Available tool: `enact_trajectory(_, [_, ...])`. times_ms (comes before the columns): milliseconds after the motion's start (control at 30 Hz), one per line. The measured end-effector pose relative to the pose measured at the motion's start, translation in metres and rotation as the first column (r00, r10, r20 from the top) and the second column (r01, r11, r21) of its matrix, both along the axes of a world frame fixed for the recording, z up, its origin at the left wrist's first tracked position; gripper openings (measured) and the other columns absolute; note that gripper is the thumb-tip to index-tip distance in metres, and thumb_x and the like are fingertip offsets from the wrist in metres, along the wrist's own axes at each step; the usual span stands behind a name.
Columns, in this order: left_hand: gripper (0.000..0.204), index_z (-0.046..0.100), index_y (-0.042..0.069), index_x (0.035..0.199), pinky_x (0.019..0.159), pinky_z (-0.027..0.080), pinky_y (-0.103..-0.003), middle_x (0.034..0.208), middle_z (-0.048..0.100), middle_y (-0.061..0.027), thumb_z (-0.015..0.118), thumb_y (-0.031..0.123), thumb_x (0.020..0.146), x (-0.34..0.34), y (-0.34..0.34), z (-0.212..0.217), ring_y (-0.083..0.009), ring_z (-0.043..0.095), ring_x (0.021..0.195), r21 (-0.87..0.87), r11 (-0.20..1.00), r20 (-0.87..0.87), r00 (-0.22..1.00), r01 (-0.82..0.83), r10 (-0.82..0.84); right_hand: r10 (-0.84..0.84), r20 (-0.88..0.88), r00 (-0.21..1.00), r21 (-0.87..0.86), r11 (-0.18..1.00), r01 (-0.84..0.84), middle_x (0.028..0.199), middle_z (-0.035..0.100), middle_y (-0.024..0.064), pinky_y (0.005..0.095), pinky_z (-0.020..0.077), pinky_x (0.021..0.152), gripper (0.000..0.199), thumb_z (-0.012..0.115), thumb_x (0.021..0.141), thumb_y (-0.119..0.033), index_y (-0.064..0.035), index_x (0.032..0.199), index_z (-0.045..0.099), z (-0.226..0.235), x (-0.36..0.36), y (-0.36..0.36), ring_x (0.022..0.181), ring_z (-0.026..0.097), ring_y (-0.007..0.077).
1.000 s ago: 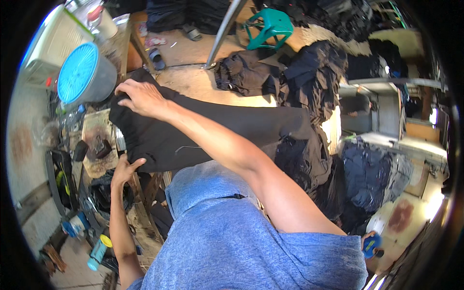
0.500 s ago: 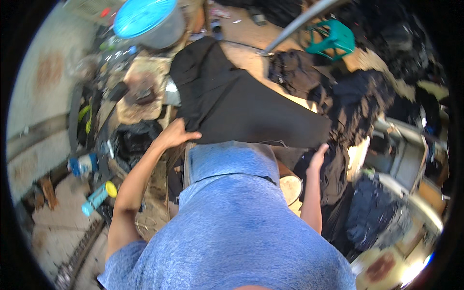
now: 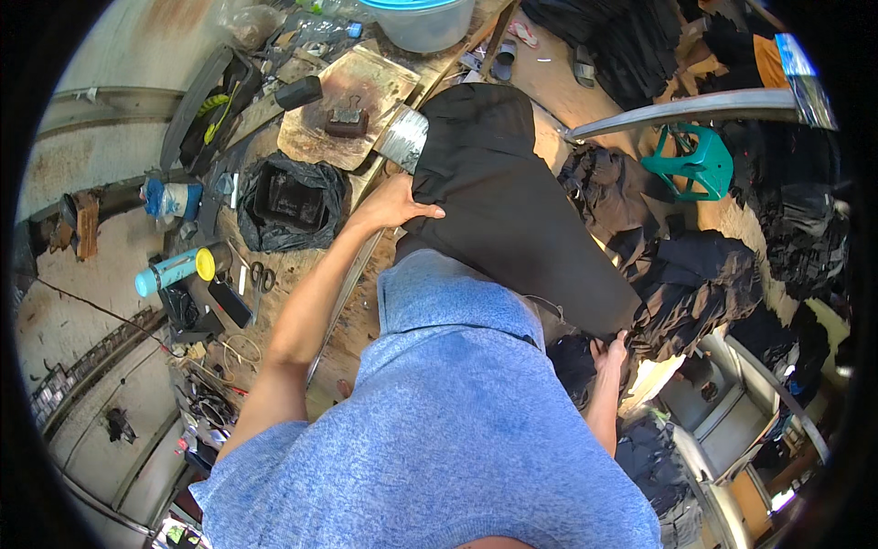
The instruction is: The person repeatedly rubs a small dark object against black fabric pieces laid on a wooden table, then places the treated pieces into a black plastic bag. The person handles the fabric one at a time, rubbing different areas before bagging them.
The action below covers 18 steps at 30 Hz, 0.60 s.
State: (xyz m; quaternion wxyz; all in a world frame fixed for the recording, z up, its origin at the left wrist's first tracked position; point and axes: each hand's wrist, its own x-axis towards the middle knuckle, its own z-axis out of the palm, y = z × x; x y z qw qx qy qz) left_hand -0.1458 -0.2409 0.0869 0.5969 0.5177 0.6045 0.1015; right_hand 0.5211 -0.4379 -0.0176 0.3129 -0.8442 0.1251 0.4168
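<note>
A large black cloth [image 3: 512,201] lies spread over the wooden worktable [image 3: 366,87], reaching from the table's far side down toward my body. My left hand [image 3: 398,203] rests on the cloth's left edge, fingers curled over it. My right hand [image 3: 611,352] grips the cloth's lower right edge beside a heap of dark garments [image 3: 695,284]. My blue shirt hides the near part of the cloth.
On the table lie a metal binder clip [image 3: 346,119], a black bag-lined box [image 3: 288,197], scissors [image 3: 261,274], a blue and yellow can [image 3: 178,268] and a blue-lidded tub [image 3: 422,18]. A green stool [image 3: 697,163] and piles of black clothes stand to the right.
My head has turned, so the table swings up and left in view. My left hand moved from the table's edge onto the cloth. My right hand came down from the far corner to its lower right edge.
</note>
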Motion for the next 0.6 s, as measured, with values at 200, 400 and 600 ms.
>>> enact_trajectory(200, [0.099,0.054,0.009,0.15,0.118,0.04,-0.056,0.148,0.059,-0.0202,0.105,0.032,0.068,0.051,-0.037,0.027,-0.0443,0.054,0.141,0.806,0.584,-0.26,0.832,-0.092,0.491,0.909,0.412,-0.06,-0.753,0.302,-0.584,0.12,0.08,0.0224,0.0499,0.0592,0.096,0.076,0.057,0.111,-0.067,0.0054,0.13,0.074,0.112,-0.038,0.089,0.105,0.078,0.0392])
enact_trajectory(400, [0.089,0.049,0.01,0.168,0.139,0.019,-0.058,0.175,0.046,-0.0146,0.066,0.067,0.102,0.077,-0.018,-0.01,-0.0314,0.038,0.165,0.697,0.615,-0.507,0.86,0.368,0.061,0.404,0.896,-0.181,-0.085,-0.244,-0.966,0.126,0.077,0.0172,0.0473,0.0522,0.109,0.037,0.081,0.096,-0.02,-0.0066,0.131,0.078,0.183,-0.346,0.273,0.122,0.069,0.0387])
enact_trajectory(600, [0.091,0.037,0.0,0.173,0.134,0.019,-0.067,0.184,0.033,-0.0134,0.059,0.056,0.104,0.077,-0.014,-0.031,-0.0318,0.029,0.171,0.736,0.526,-0.539,0.839,0.427,0.072,0.221,0.793,-0.567,-0.225,-0.759,-0.611,0.12,0.068,0.0148,0.0507,0.0509,0.1,0.04,0.073,0.095,-0.033,-0.0102,0.128,0.075,0.173,-0.675,0.323,0.121,0.064,0.0347])
